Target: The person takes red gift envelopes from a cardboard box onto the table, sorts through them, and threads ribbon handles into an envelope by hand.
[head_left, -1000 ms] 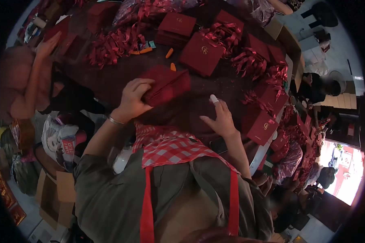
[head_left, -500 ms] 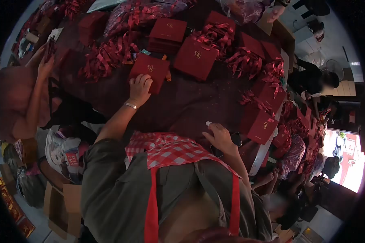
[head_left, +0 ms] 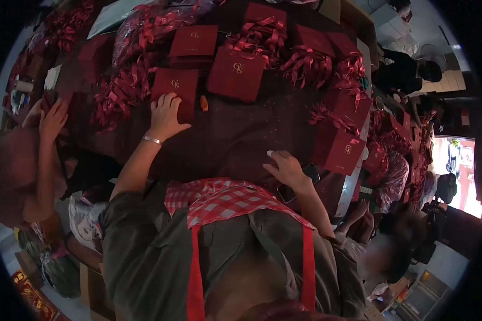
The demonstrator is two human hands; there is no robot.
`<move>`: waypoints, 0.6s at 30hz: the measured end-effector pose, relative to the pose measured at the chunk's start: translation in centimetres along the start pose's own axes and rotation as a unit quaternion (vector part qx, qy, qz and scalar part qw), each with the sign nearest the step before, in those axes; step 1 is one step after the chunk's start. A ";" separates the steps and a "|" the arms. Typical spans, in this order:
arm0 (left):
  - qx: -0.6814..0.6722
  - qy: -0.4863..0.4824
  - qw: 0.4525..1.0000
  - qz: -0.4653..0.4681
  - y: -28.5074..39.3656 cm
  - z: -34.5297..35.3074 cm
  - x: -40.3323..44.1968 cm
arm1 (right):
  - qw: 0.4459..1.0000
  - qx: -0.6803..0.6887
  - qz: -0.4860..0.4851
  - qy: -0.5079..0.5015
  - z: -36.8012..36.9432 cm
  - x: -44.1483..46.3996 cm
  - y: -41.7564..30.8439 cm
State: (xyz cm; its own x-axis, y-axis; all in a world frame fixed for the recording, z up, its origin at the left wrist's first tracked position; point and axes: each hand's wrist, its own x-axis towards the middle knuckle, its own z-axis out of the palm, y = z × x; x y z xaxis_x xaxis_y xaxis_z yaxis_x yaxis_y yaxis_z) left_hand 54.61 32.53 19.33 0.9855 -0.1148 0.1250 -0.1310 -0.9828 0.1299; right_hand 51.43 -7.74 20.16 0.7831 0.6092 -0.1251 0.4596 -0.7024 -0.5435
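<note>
My left hand (head_left: 166,116), with a silver bracelet at the wrist, rests on the lower part of a dark red paper bag (head_left: 175,84) with gold lettering. Its fingers lie flat on the bag and the thumb sticks out to the right. An orange object (head_left: 204,103) lies just right of that bag; its kind is unclear. My right hand (head_left: 286,168) is held low over the dark red tablecloth (head_left: 225,142), thumb apart, fingers loosely bent and nothing visible in them. Something white covers one fingertip. Beside this hand is a dark phone (head_left: 310,173).
More red bags (head_left: 236,74) and piles of red ribbon (head_left: 124,95) line the far side. Further bags (head_left: 345,151) stand at the right table edge. At left, another person's hand (head_left: 53,119) touches red items. Other people sit at right.
My left hand's thumb has spread outward, and the bag under it now hides the small coloured items beside it, except the orange one. The view has shifted. The person at left has lowered their hands.
</note>
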 end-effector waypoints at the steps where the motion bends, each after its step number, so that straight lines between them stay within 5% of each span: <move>1: 0.009 0.013 1.000 0.001 0.1 -0.6 0.2 | 0.999 -0.022 -0.022 0.043 0.0 0.7 0.4; 6: -0.097 0.093 0.991 0.007 1.4 0.0 4.2 | 0.997 -0.002 0.028 0.065 -2.5 6.8 1.2; 9: -0.425 0.076 0.889 -0.154 5.5 0.3 7.8 | 0.994 0.017 0.071 0.084 -3.5 11.0 1.2; 18: -0.371 -0.012 0.868 -0.331 7.8 5.2 12.4 | 0.961 0.143 0.236 0.035 -4.3 19.6 -0.3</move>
State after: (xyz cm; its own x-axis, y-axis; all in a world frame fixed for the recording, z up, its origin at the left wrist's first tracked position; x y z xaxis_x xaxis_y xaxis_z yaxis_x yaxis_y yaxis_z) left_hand 66.41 22.72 16.73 0.8721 0.4280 -0.2372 0.4396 -0.4722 0.7641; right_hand 68.39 2.85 21.42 0.9068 0.2141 -0.3632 -0.0797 -0.7588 -0.6464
